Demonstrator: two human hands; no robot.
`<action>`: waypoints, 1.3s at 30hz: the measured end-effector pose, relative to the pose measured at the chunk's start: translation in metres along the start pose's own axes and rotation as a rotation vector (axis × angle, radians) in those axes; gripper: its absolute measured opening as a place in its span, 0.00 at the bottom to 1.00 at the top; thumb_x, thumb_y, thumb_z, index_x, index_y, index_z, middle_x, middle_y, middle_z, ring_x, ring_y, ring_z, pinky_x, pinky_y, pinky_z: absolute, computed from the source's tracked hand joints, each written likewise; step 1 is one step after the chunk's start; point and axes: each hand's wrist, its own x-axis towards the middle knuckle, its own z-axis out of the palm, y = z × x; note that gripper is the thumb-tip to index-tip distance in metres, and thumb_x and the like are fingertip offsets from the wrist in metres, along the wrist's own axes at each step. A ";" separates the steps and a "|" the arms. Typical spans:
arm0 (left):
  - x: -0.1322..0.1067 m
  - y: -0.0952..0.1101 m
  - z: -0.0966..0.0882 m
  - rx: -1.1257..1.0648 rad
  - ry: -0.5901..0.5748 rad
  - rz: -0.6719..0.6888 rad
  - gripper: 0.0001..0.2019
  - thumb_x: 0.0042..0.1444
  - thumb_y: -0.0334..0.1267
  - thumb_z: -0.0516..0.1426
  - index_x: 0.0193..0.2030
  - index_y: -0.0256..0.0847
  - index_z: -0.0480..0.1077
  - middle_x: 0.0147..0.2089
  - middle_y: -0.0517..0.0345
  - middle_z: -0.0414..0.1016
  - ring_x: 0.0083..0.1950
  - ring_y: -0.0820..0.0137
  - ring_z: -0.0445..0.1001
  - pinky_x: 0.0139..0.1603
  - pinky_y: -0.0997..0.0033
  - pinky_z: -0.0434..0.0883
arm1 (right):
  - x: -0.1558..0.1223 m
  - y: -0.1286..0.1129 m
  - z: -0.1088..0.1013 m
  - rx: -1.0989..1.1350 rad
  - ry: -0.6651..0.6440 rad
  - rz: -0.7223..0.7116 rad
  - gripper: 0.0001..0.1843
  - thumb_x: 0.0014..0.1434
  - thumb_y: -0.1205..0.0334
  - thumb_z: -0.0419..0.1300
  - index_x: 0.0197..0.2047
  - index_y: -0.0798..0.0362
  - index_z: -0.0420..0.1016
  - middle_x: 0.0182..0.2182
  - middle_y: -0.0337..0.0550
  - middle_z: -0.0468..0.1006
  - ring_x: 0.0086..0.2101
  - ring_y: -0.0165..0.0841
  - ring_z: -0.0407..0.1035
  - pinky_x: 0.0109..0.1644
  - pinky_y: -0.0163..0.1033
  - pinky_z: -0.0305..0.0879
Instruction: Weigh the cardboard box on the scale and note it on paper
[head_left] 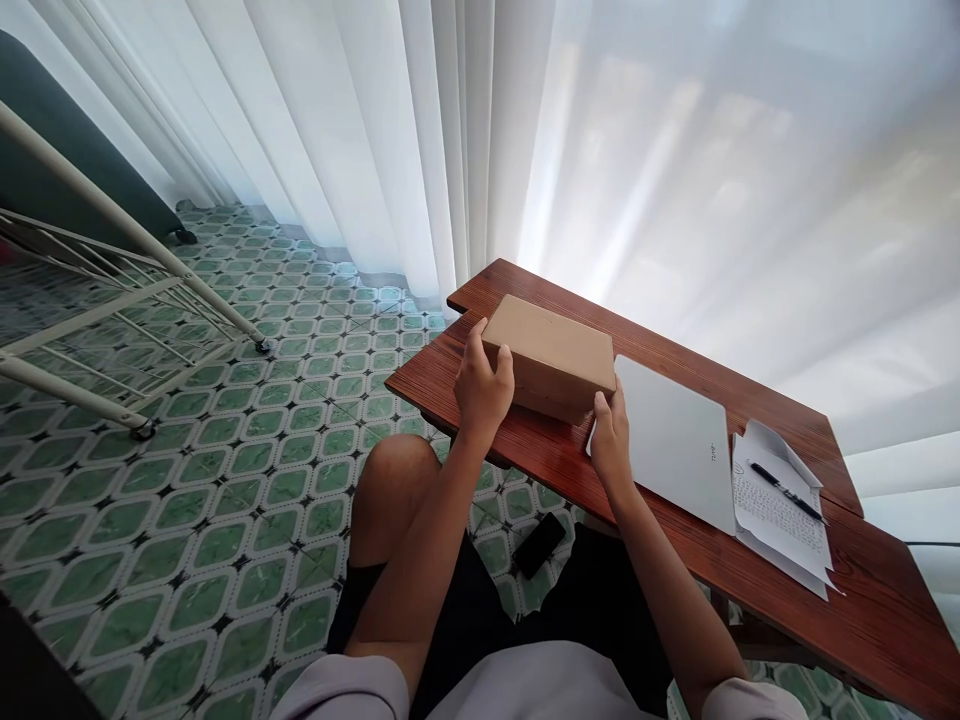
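Observation:
Between my two hands is a closed brown cardboard box (pixel 551 345), at the left part of a dark red wooden table (pixel 780 400). My left hand (pixel 484 380) grips its left end, thumb on the near side and fingers around the far corner. At the right end, my right hand (pixel 611 430) holds the lower near corner, its fingers partly hidden behind the box. Whether the box rests fully on the tabletop or is slightly lifted, I cannot tell. A silver laptop (pixel 671 440), lid closed, lies just right of the box, close to my right hand.
Handwritten paper sheets (pixel 780 500) with a black pen (pixel 787 492) on top lie right of the laptop. A black phone (pixel 538 546) is on the green tiled floor (pixel 300 450) below. White curtains (pixel 360 130) hang behind the table. A wheeled metal rack (pixel 127 300) stands at left.

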 end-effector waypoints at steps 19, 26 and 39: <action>-0.007 -0.020 0.007 0.008 0.013 -0.064 0.29 0.60 0.49 0.57 0.65 0.43 0.57 0.69 0.46 0.65 0.65 0.51 0.69 0.61 0.49 0.70 | -0.008 0.019 -0.001 -0.067 -0.030 -0.054 0.36 0.69 0.44 0.46 0.74 0.52 0.56 0.69 0.51 0.62 0.69 0.42 0.55 0.72 0.52 0.54; -0.004 -0.028 0.010 0.105 0.093 0.102 0.29 0.59 0.47 0.57 0.65 0.39 0.60 0.67 0.43 0.66 0.68 0.53 0.64 0.69 0.52 0.63 | -0.009 0.022 -0.002 -0.011 -0.029 -0.107 0.34 0.68 0.47 0.49 0.73 0.49 0.57 0.67 0.49 0.64 0.66 0.42 0.60 0.70 0.51 0.60; -0.034 0.008 0.006 0.264 -0.005 0.797 0.11 0.62 0.33 0.51 0.47 0.42 0.73 0.44 0.50 0.78 0.51 0.60 0.75 0.55 0.56 0.68 | -0.036 0.031 -0.033 0.094 0.065 -0.093 0.16 0.69 0.50 0.51 0.45 0.52 0.73 0.42 0.47 0.76 0.44 0.36 0.71 0.49 0.43 0.68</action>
